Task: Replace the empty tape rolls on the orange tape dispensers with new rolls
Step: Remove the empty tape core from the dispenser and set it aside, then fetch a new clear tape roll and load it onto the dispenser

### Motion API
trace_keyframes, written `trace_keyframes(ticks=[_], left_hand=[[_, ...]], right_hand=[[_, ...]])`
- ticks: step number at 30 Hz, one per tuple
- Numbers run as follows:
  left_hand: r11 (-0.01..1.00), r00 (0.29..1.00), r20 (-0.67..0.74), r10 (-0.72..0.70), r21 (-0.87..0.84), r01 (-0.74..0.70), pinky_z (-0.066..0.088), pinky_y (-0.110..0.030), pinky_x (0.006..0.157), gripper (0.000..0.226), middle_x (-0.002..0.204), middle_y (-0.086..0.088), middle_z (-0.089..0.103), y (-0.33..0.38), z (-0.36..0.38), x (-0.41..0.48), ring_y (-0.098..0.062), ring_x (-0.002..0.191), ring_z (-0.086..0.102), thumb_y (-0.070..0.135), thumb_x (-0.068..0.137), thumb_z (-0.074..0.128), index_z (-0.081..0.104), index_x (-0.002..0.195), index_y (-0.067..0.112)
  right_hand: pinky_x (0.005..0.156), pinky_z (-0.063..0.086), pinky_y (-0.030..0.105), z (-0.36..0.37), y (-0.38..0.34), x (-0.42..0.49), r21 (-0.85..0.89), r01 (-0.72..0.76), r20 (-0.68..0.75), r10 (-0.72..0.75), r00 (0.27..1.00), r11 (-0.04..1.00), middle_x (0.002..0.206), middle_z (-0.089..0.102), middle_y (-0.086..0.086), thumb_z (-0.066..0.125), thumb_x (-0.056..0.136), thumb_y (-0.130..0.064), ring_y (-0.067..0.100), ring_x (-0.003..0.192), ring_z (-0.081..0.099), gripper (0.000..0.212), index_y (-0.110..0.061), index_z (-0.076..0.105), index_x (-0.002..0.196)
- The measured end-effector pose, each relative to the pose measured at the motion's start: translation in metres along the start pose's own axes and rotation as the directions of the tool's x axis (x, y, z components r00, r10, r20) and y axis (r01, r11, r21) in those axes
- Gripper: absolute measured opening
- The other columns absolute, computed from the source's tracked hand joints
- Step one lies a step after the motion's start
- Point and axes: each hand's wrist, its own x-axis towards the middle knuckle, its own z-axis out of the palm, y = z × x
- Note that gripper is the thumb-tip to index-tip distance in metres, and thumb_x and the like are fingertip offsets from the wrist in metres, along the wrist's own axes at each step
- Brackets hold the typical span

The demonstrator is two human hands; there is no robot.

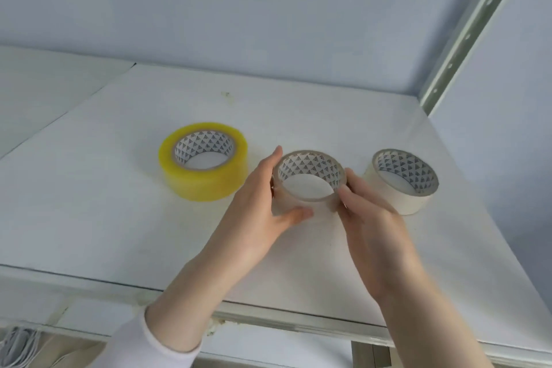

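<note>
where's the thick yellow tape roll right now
In the head view, the thick yellow tape roll lies flat on the white shelf, left of centre, just left of the left hand gripping the nearly empty roll.

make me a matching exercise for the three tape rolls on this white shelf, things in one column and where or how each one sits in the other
Things:
1. thick yellow tape roll
2. thin clear tape roll with patterned core
3. thin white tape roll

Places or states:
A. farthest right, lying flat on the white shelf, untouched
B. held between the left hand and the right hand
C. farthest left, lying flat, untouched

Pairs: 1-C, 2-B, 3-A
</note>
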Motion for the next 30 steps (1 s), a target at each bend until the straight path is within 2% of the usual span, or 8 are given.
trace_keyframes(ticks=[10, 15, 19, 21, 23, 25, 27, 30], left_hand=[[0.971, 0.994, 0.107, -0.005, 0.240, -0.021, 0.026, -0.025, 0.110, 0.093, 0.152, -0.006, 0.027, 0.006, 0.007, 0.034, -0.016, 0.138, 0.031, 0.022, 0.081, 0.069, 0.004, 0.147, 0.021], [0.959, 0.991, 0.121, -0.051, 0.283, 0.015, 0.017, -0.022, 0.109, 0.093, 0.158, -0.004, 0.013, 0.020, 0.008, 0.045, -0.015, 0.144, 0.016, 0.025, 0.085, 0.064, -0.005, 0.147, 0.023], [0.985, 0.986, -0.082, 0.148, 0.100, -0.139, 0.028, -0.020, 0.111, 0.072, 0.146, 0.003, 0.038, 0.033, -0.021, 0.022, -0.004, 0.134, 0.036, 0.031, 0.084, 0.063, 0.022, 0.143, 0.025], [0.975, 0.929, -0.315, 0.195, -0.044, -0.220, 0.037, -0.010, 0.099, 0.049, 0.129, 0.010, 0.051, 0.031, -0.051, 0.009, 0.009, 0.119, 0.048, 0.028, 0.083, 0.059, 0.038, 0.128, 0.030], [0.979, 0.841, -0.535, 0.079, -0.116, -0.166, 0.037, -0.004, 0.091, 0.041, 0.127, 0.006, 0.053, 0.017, -0.082, 0.001, 0.010, 0.111, 0.052, 0.020, 0.090, 0.055, 0.041, 0.127, 0.027], [0.981, 0.793, -0.594, -0.136, -0.195, 0.023, 0.034, -0.013, 0.098, 0.045, 0.139, -0.004, 0.047, -0.003, -0.103, -0.002, -0.004, 0.120, 0.050, 0.021, 0.095, 0.047, 0.033, 0.138, 0.020], [0.946, 0.796, -0.523, -0.306, -0.259, 0.193, 0.028, -0.026, 0.109, 0.051, 0.149, -0.007, 0.036, -0.022, -0.110, -0.001, -0.017, 0.133, 0.040, 0.025, 0.096, 0.042, 0.026, 0.144, 0.016], [0.926, 0.819, -0.435, -0.375, -0.218, 0.308, 0.025, -0.033, 0.115, 0.049, 0.150, -0.011, 0.035, -0.045, -0.108, 0.006, -0.019, 0.136, 0.035, 0.025, 0.097, 0.040, 0.032, 0.141, 0.005]], right_hand=[[0.112, 0.028, 0.028, 0.003, 0.001, 0.025, -0.435, 0.082, -0.031, -0.106, 0.994, 0.897, 0.143, 0.043, -0.004, 0.048, 0.092, -0.007, 0.006, 0.131, 0.039, 0.058, -0.017, 0.026, 0.144], [0.101, 0.029, 0.019, 0.010, -0.009, 0.040, -0.577, 0.090, -0.045, -0.142, 0.989, 0.812, 0.140, 0.043, -0.004, 0.047, 0.092, -0.011, 0.005, 0.120, 0.042, 0.059, -0.016, 0.023, 0.146], [0.114, 0.024, 0.027, 0.022, -0.018, 0.015, -0.633, 0.222, -0.001, -0.288, 0.958, 0.742, 0.148, 0.027, -0.020, 0.049, 0.092, -0.020, 0.001, 0.136, 0.029, 0.059, -0.024, 0.024, 0.145], [0.106, 0.032, 0.016, 0.033, -0.022, -0.004, -0.503, 0.317, 0.036, -0.347, 0.937, 0.804, 0.137, 0.038, -0.027, 0.051, 0.090, -0.018, -0.015, 0.122, 0.039, 0.051, -0.029, 0.037, 0.138], [0.086, 0.039, 0.002, 0.049, -0.017, -0.016, -0.362, 0.278, 0.088, -0.264, 0.960, 0.890, 0.126, 0.054, -0.023, 0.053, 0.089, -0.016, -0.019, 0.106, 0.051, 0.041, -0.029, 0.050, 0.128], [0.076, 0.040, -0.002, 0.065, -0.001, -0.014, -0.363, 0.176, 0.150, -0.129, 0.980, 0.915, 0.128, 0.057, -0.015, 0.052, 0.090, -0.016, -0.011, 0.108, 0.054, 0.038, -0.024, 0.052, 0.127], [0.081, 0.039, 0.005, 0.083, 0.016, -0.003, -0.456, 0.098, 0.141, -0.037, 0.989, 0.885, 0.138, 0.048, -0.010, 0.050, 0.091, -0.024, -0.005, 0.111, 0.047, 0.045, -0.022, 0.044, 0.135], [0.101, 0.033, 0.025, 0.101, 0.035, 0.017, -0.606, 0.082, 0.085, -0.037, 0.996, 0.791, 0.145, 0.041, 0.004, 0.048, 0.092, -0.030, 0.008, 0.121, 0.041, 0.053, -0.010, 0.035, 0.139]])
